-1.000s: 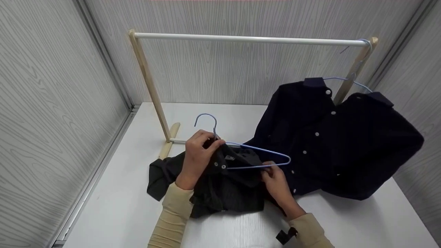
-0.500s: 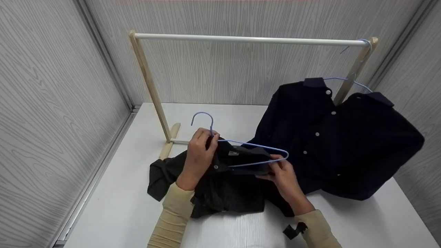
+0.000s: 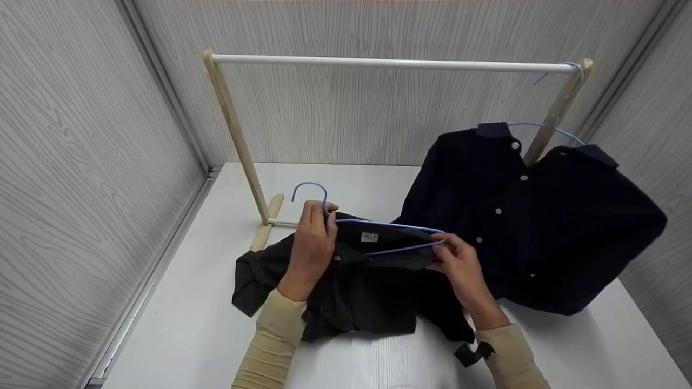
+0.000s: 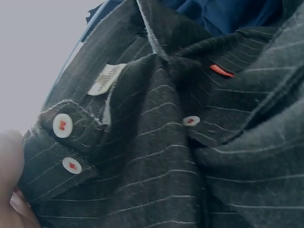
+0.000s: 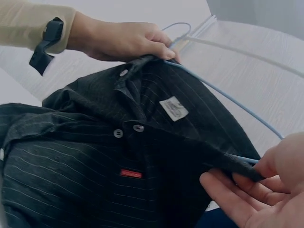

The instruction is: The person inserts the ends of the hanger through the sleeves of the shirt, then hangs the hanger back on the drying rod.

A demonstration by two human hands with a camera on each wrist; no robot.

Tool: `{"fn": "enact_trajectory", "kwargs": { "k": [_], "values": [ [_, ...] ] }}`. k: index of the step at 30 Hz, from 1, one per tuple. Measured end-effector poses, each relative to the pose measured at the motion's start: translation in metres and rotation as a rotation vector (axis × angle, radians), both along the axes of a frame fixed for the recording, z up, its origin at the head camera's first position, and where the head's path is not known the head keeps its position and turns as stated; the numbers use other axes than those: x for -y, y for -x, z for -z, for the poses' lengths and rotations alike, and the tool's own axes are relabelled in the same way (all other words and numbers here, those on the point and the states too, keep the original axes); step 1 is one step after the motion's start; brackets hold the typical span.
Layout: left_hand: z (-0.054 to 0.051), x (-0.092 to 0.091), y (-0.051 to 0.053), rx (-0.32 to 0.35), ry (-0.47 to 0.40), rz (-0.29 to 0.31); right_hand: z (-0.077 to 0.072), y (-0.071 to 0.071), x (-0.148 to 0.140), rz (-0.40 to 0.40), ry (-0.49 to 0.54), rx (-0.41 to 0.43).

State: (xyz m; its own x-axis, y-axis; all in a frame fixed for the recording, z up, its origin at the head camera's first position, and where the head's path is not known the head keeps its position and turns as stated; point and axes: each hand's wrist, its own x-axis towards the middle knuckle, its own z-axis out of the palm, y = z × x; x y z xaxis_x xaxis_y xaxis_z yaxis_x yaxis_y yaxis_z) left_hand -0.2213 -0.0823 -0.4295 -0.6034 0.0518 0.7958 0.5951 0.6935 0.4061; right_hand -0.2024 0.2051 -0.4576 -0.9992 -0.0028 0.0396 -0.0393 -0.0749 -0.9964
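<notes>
In the head view, my left hand grips a blue wire hanger at the base of its hook, together with the collar edge of a dark pinstriped shirt. The shirt lies crumpled on the table, its neck held partly raised. My right hand is at the hanger's right end; the right wrist view shows its thumb and fingers pinching the shirt's neck edge over the wire. That end of the hanger sits inside the neck opening, beside a white label. White buttons show in the left wrist view.
Behind stands a rack with a white rail and wooden posts. A navy shirt hangs on another blue hanger at the rail's right end. The white table meets panelled walls on several sides.
My right hand has moved right and up, drawing the neck opening wider over the hanger's right end. My left hand and the hook have shifted slightly left, and the label shows more fully.
</notes>
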Motion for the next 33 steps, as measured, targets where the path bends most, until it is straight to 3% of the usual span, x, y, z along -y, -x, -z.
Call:
{"fn": "enact_trajectory", "kwargs": {
  "k": [8,17,23,27,33],
  "values": [
    [0.003,-0.003,0.001,-0.050,0.042,-0.042,-0.013,0.003,-0.017,-0.001,-0.195,-0.089],
    [0.007,-0.002,0.001,-0.098,0.148,-0.088,-0.019,0.003,-0.031,0.015,-0.456,-0.208],
    [0.017,0.001,0.005,-0.175,0.250,-0.126,-0.027,0.001,-0.033,0.032,-0.509,-0.294],
    [0.021,0.004,0.004,-0.161,0.210,-0.084,-0.031,0.003,-0.030,0.059,-0.493,-0.329],
    [0.018,0.003,0.002,-0.124,0.083,0.051,-0.034,0.001,-0.022,0.083,-0.461,-0.315]
  ]
}}
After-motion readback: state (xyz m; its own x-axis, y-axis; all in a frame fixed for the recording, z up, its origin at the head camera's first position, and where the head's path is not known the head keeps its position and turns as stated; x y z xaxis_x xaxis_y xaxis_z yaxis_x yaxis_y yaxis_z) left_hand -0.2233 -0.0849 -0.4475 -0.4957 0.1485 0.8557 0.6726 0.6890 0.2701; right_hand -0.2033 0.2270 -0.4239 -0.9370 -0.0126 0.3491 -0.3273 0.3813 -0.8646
